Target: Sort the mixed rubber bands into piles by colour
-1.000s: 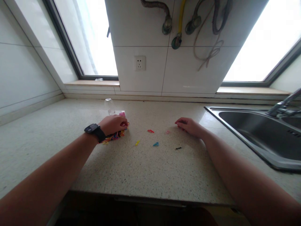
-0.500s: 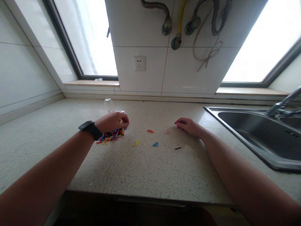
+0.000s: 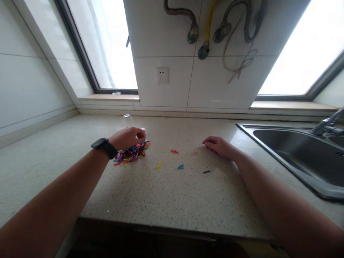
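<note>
My left hand (image 3: pixel 129 137), with a dark watch (image 3: pixel 100 143) on its wrist, is over the back of a pile of many-coloured small elastic bands (image 3: pixel 131 154). Its fingers curl inward; whatever may be between them is hidden. On the counter, my right hand (image 3: pixel 218 146) rests with thumb and fingertips drawn together, its contents too small to make out. Between the hands lie small separate bits: red bands (image 3: pixel 174 152), faint pink bands (image 3: pixel 194 153), yellow bands (image 3: pixel 159 165), blue bands (image 3: pixel 180 167) and black bands (image 3: pixel 206 172).
A clear, rounded container (image 3: pixel 127 120) stands behind my left hand, near a pinkish piece (image 3: pixel 143 132). The speckled counter (image 3: pixel 150 200) ends at a front edge below. A steel sink (image 3: pixel 290 150) with a tap (image 3: pixel 326 123) is at the right. A socket (image 3: pixel 162 75) sits on the tiled wall.
My left hand has drawn back slightly from the pile's right end, uncovering more bands. The right hand stays in place. The whole view has shifted a little.
</note>
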Available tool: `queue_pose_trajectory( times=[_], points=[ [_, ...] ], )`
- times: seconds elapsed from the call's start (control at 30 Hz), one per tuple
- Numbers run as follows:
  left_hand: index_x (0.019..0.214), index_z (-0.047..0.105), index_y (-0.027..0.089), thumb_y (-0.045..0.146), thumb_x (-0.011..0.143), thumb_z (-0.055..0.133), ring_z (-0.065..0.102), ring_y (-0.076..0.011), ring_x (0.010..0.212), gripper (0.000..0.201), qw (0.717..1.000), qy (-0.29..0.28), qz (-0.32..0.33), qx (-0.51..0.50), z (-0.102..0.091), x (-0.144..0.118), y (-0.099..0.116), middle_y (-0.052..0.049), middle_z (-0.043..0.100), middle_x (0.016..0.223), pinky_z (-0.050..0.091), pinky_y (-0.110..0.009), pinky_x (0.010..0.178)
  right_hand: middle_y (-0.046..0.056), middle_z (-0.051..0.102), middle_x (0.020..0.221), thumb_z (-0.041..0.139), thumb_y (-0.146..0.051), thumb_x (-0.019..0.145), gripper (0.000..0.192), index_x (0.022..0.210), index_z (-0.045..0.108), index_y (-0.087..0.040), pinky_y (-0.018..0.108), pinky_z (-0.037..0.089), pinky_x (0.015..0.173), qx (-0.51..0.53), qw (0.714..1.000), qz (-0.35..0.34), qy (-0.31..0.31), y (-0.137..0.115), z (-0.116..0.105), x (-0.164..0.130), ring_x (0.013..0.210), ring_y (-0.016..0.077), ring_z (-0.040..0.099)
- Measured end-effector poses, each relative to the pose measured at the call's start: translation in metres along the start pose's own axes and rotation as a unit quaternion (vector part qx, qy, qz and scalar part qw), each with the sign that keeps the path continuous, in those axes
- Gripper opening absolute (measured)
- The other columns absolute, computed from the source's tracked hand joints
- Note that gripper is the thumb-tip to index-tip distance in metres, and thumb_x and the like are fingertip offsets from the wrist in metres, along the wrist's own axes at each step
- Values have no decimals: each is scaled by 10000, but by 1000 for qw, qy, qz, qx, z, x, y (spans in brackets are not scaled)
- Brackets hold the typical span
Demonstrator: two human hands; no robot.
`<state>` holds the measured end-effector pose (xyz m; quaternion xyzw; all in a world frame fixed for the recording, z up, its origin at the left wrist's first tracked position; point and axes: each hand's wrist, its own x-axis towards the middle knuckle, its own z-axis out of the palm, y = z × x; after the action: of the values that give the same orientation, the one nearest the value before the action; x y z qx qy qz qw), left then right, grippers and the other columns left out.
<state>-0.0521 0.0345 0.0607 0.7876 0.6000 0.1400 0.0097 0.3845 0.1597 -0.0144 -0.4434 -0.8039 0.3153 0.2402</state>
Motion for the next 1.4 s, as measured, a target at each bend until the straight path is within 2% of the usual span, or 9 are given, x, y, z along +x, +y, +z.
queue_pose_trajectory(
  times=[0.13, 0.23, 0.37, 0.5, 0.67, 0.8, 0.97, 1.1, 1.4],
  points=[
    [882, 692, 187, 391, 885, 570, 593, -117, 696, 238, 1000, 12, 0, -20, 0, 2, -1, -7, 703, 833, 387, -259, 662, 69, 639, 815, 559, -449, 894, 351, 1038, 684, -155, 261, 430, 570, -12, 1000, 1, 8, 0, 0, 0, 648, 132, 537],
    [914, 708, 182, 400, 876, 595, 572, -113, 683, 248, 999, 26, 5, -46, 2, 3, 8, -14, 690, 821, 390, -256, 652, 69, 640, 815, 550, -449, 902, 353, 1041, 682, -152, 262, 432, 573, -15, 1000, 4, 4, -2, -1, -2, 652, 133, 541],
    [941, 719, 165, 401, 875, 617, 522, -112, 648, 266, 993, 33, 35, -110, 6, 1, 45, -21, 644, 743, 370, -251, 600, 70, 637, 813, 547, -443, 907, 351, 1039, 678, -145, 263, 440, 581, -10, 1000, -1, -4, -4, -1, -2, 660, 135, 545],
    [958, 722, 162, 383, 878, 640, 456, -100, 594, 249, 975, 1, 96, -198, 18, -9, 95, -2, 586, 676, 326, -240, 537, 68, 642, 812, 549, -452, 910, 352, 1043, 681, -154, 260, 439, 580, -9, 1000, -5, -4, 0, 0, -1, 655, 133, 545],
    [917, 719, 193, 275, 871, 666, 521, -105, 649, 109, 964, -25, 172, -200, 38, -21, 133, 2, 645, 760, 388, -252, 621, 62, 643, 792, 547, -446, 911, 347, 1038, 692, -157, 258, 433, 575, -18, 1000, -8, 3, 3, 0, 1, 627, 127, 539],
    [936, 689, 195, 207, 875, 657, 607, -161, 857, 70, 968, -11, 222, -118, 55, -27, 139, -16, 685, 913, 440, -300, 788, 59, 641, 786, 547, -433, 911, 343, 1047, 694, -156, 257, 439, 589, -26, 1000, -15, 4, 2, 0, 1, 653, 134, 552],
    [974, 670, 196, 200, 914, 622, 603, -181, 891, 77, 970, 21, 237, -59, 68, -29, 136, -24, 673, 917, 454, -307, 776, 65, 660, 827, 544, -427, 909, 338, 1048, 692, -156, 259, 449, 610, -24, 1000, -20, 1, 2, 0, 0, 676, 136, 563],
    [1001, 672, 195, 203, 921, 626, 595, -186, 925, 92, 965, 39, 253, -59, 67, -28, 135, -29, 678, 930, 462, -308, 800, 72, 667, 837, 546, -433, 908, 344, 1049, 691, -154, 261, 445, 600, -22, 1000, -15, -1, 2, 0, 0, 680, 141, 565],
    [975, 685, 183, 239, 933, 613, 591, -178, 909, 101, 967, 42, 238, -81, 61, -25, 131, -49, 670, 934, 465, -318, 840, 67, 663, 828, 541, -431, 910, 333, 1040, 692, -165, 261, 442, 598, -29, 999, -20, -2, 3, 0, 0, 678, 141, 562]
  ],
)
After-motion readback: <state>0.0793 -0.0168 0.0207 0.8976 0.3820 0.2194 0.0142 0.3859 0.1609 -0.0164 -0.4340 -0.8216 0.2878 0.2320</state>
